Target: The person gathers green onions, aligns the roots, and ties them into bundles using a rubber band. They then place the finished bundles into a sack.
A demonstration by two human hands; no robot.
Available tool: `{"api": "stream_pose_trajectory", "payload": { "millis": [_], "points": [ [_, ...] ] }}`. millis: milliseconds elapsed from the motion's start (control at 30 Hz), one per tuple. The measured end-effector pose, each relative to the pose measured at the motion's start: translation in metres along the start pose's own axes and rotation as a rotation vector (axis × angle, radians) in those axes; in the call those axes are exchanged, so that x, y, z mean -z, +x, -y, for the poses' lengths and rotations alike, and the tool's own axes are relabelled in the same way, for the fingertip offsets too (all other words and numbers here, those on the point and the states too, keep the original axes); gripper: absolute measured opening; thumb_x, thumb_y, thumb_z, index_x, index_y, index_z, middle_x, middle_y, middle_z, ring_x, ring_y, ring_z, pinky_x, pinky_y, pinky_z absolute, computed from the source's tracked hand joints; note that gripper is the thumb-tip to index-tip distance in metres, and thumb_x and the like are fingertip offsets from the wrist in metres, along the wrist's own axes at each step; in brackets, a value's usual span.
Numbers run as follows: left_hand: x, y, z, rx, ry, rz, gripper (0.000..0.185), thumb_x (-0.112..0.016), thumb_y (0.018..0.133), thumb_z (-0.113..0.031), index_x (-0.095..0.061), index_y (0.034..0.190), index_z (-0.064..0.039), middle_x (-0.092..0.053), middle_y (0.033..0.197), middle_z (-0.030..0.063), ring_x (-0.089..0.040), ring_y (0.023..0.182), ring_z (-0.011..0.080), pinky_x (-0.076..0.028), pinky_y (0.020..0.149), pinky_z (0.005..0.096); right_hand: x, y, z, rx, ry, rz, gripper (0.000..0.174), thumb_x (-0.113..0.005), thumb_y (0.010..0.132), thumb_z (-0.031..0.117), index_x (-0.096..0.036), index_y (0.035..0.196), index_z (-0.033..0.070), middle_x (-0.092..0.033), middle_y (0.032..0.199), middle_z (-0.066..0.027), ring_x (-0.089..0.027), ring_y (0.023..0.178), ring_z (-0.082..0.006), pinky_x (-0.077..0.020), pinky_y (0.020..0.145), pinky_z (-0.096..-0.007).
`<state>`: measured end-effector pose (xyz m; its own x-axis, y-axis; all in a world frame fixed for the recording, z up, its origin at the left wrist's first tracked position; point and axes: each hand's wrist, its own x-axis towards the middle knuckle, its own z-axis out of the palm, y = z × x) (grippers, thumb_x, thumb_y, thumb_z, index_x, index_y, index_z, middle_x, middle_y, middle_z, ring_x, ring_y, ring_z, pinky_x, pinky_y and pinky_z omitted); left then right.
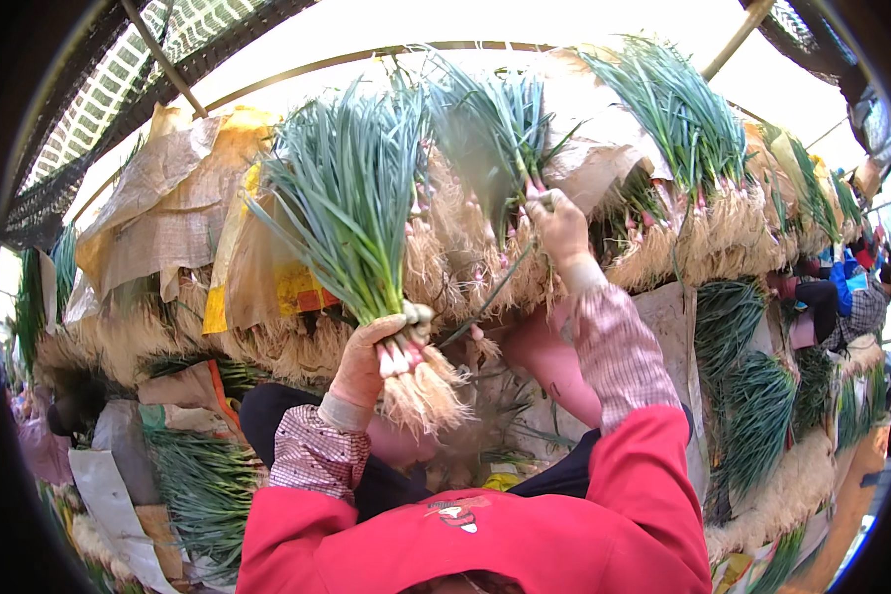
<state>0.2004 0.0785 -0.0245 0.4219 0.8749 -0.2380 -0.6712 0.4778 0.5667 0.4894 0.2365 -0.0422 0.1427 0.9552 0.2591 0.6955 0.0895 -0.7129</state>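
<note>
My left hand (375, 356), in a pale glove, grips a bunch of green garlic plants (364, 215) just above the bulbs. The leaves fan upward and the pinkish-white bulbs and stringy roots hang below the fist. To the upper right, my right hand (560, 223), gloved too, pinches a pink stem at the base of more leafy plants (508, 119) on the heap. Whether that stem is loose from the others I cannot tell. One single plant with a small bulb (477, 333) hangs slantwise between my hands, its roots down.
A long raised row of plants with hanging roots (431, 260) runs across, partly under woven sacks (163, 200). More bundles lie at the lower left (200, 482) and right (757, 416). Another person (857, 297) sits at the far right. Poles and shade netting stand overhead.
</note>
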Motion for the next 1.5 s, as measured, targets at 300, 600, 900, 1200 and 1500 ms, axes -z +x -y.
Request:
{"api": "stream_pose_trajectory", "payload": {
  "millis": [300,600,900,1200,1500],
  "points": [
    [0.000,0.008,0.026,0.118,0.003,-0.161,0.028,-0.052,0.090,-0.011,-0.058,0.110,0.009,-0.064,0.108,0.0196,-0.063,0.096,0.0300,-0.050,0.091,0.0384,0.013,-0.112,0.070,-0.159,0.371,0.906,0.040,-0.066,0.089,0.031,-0.062,0.114,0.001,-0.068,0.086,-0.0053,-0.064,0.073,-0.0182,-0.0532,0.074,-0.0327],
    [0.001,-0.011,0.006,-0.062,0.169,-0.162,0.034,-0.053,0.090,-0.014,-0.057,0.114,0.010,-0.066,0.091,0.0164,-0.066,0.080,0.0266,-0.055,0.075,0.0336,-0.029,-0.141,0.086,-0.660,1.528,0.496,0.015,-0.056,0.097,0.015,-0.062,0.103,0.003,-0.059,0.073,-0.0010,-0.051,0.053,-0.0085,-0.0432,0.047,-0.0212],
    [0.004,-0.004,-0.008,-0.004,-0.127,0.056,0.055,-0.059,0.086,-0.016,-0.043,0.131,0.011,-0.062,0.087,0.0086,-0.057,0.083,0.0200,-0.052,0.081,0.0367,-0.009,0.025,-0.027,-0.183,-0.412,0.327,0.041,-0.063,0.087,0.038,-0.062,0.119,0.012,-0.066,0.115,-0.0125,-0.065,0.102,-0.0285,-0.0494,0.088,-0.0418],
    [0.000,0.010,0.003,0.124,-0.146,0.068,0.031,-0.051,0.090,-0.012,-0.055,0.113,0.008,-0.062,0.113,0.0220,-0.064,0.088,0.0259,-0.053,0.081,0.0362,0.021,-0.099,0.086,0.279,-0.058,0.902,0.037,-0.060,0.087,0.049,-0.069,0.104,0.017,-0.067,0.086,-0.0150,-0.066,0.086,-0.0305,-0.0525,0.075,-0.0410],
    [-0.004,0.002,0.022,0.048,0.035,-0.089,0.033,-0.053,0.090,-0.018,-0.059,0.107,0.009,-0.067,0.087,0.0197,-0.063,0.066,0.0188,-0.052,0.063,0.0245,-0.059,-0.119,0.083,-0.784,1.412,0.656,0.012,-0.061,0.094,0.018,-0.057,0.097,0.007,-0.052,0.063,0.0030,-0.049,0.046,-0.0081,-0.0392,0.039,-0.0216]
  ]
}}
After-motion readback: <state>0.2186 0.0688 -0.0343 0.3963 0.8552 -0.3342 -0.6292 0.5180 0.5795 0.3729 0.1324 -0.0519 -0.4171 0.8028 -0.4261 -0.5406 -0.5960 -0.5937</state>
